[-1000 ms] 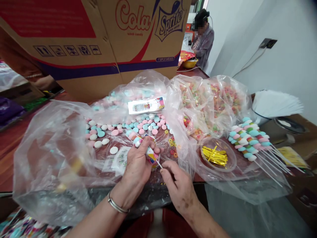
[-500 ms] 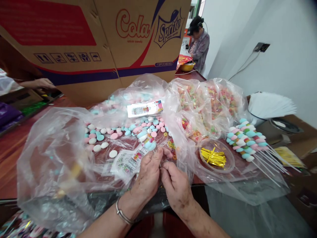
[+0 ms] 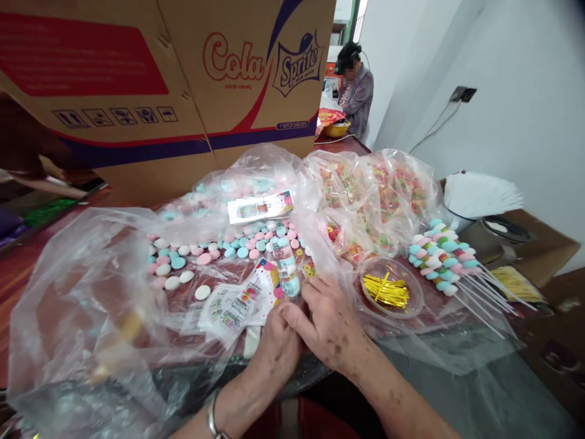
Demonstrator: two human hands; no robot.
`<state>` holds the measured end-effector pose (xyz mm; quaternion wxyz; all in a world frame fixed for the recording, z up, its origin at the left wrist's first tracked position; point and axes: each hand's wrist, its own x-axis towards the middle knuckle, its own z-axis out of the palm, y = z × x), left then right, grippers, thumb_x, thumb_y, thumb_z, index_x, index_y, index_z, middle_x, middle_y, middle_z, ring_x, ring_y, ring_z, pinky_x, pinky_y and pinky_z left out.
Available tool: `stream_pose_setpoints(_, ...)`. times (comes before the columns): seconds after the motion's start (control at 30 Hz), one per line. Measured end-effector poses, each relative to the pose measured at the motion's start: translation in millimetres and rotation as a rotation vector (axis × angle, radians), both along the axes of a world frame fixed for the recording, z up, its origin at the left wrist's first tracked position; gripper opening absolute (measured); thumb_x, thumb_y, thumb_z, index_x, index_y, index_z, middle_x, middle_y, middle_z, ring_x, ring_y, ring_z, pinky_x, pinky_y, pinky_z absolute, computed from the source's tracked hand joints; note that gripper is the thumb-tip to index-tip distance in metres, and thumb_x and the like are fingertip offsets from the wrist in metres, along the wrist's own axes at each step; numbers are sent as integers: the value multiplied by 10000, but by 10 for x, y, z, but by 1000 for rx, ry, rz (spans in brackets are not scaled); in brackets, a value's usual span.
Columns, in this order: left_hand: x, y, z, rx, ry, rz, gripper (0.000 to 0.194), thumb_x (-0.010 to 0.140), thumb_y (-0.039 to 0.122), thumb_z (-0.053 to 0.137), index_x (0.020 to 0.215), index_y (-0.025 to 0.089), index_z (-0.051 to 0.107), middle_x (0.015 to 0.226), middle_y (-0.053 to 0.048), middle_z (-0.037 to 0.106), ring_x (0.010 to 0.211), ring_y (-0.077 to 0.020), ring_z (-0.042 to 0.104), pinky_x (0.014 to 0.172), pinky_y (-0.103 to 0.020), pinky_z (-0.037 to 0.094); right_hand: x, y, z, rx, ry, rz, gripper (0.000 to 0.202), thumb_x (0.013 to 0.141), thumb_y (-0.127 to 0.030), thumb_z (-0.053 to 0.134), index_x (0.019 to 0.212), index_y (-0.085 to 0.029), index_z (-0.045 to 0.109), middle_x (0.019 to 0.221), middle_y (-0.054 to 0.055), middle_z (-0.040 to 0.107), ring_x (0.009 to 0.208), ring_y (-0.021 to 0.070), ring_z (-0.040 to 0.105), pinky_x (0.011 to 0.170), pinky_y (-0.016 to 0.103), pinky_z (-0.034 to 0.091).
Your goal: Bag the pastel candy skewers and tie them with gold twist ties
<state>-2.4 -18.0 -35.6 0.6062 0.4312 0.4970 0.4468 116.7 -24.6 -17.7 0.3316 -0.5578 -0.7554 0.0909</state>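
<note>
Two hands meet at the near edge of the table, at about 6 o'clock in the view. At 9 o'clock a large clear plastic bag lies crumpled and open. Past it, loose pastel candy discs in pink, blue and white are spread toward 12 o'clock, with a printed label strip beyond them and a Cola and Sprite cardboard box standing behind. The left hand is curled, its fingers bent in under the right hand; what they grip is hidden, so I cannot tell. The right hand lies partly over it, fingers bent, pinching the base of a wrapped candy skewer that points toward 12 o'clock just above both hands, resting on printed wrappers. At 3 o'clock of the hands sits a clear dish of gold twist ties. Farther toward 3 o'clock lies a row of finished candy skewers, white sticks fanning outward. At 1 o'clock, well apart, another person stands at a far table.
</note>
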Motion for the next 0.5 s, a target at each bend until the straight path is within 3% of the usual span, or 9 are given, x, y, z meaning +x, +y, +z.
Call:
stream_pose_setpoints(0.07, 6, -37, 15, 79, 135, -35, 205, 720, 192, 684, 523, 210, 627, 556, -15, 591, 540, -177, 486, 530, -273, 408, -25, 45, -22, -26, -21, 49, 262, 937, -261, 500, 687, -191, 539, 729, 20, 593, 729, 172, 510, 699, 307, 399)
stream_pose_setpoints(0.13, -42, -71, 95, 173, 243, -153, 137, 698, 145, 687, 589, 223, 661, 653, -32, 661, 632, -206, 565, 625, -282, 445, -35, 79, -81, 12, -57, 51, 258, 933, -174, 464, 683, -191, 526, 711, 14, 586, 712, 169, 500, 689, 308, 386)
stream_pose_setpoints(0.2, -144, -100, 249, 275, 367, -386, 128, 712, 130, 690, 651, 242, 681, 724, -37, 696, 687, -217, 610, 667, -275, 448, -29, 99, -150, 80, -123, 39, 249, 916, -114, 436, 699, -190, 531, 699, 20, 586, 691, 176, 490, 670, 315, 373)
stream_pose_setpoints(0.27, -277, -104, 436, 349, 480, -583, 170, 782, 163, 657, 639, 253, 677, 615, -16, 653, 562, -188, 568, 581, -261, 415, -14, 101, -193, 144, -205, 62, 241, 912, -94, 420, 734, -187, 553, 697, 28, 590, 667, 185, 479, 647, 326, 359)
stream_pose_setpoints(0.33, -405, -55, 592, 453, 564, -553, 184, 844, 203, 608, 703, 264, 709, 571, -7, 622, 516, -180, 530, 563, -262, 410, -3, 85, -181, 194, -278, 123, 229, 930, -110, 416, 792, -179, 586, 718, 38, 600, 663, 194, 476, 642, 339, 348)
stream_pose_setpoints(0.4, -509, 61, 672, 571, 560, -382, 114, 801, 215, 671, 857, 264, 757, 785, -53, 707, 757, -234, 623, 743, -277, 465, 1, 60, -110, 242, -326, 189, 243, 949, -120, 404, 824, -167, 607, 746, 51, 610, 687, 201, 490, 656, 351, 343)
stream_pose_setpoints(0.43, -551, 138, 684, 569, 527, -341, 164, 752, 214, 725, 903, 260, 767, 898, -73, 724, 897, -264, 631, 841, -284, 461, 1, 49, -61, 276, -341, 211, 265, 955, -115, 391, 819, -161, 614, 750, 57, 612, 699, 203, 496, 664, 356, 342)
stream_pose_setpoints(0.5, -621, 313, 671, 391, 433, -397, 243, 686, 208, 791, 925, 245, 778, 999, -86, 727, 1038, -285, 617, 934, -276, 442, 0, 32, 41, 347, -367, 244, 309, 961, -101, 362, 801, -144, 623, 746, 66, 611, 712, 204, 501, 673, 365, 344)
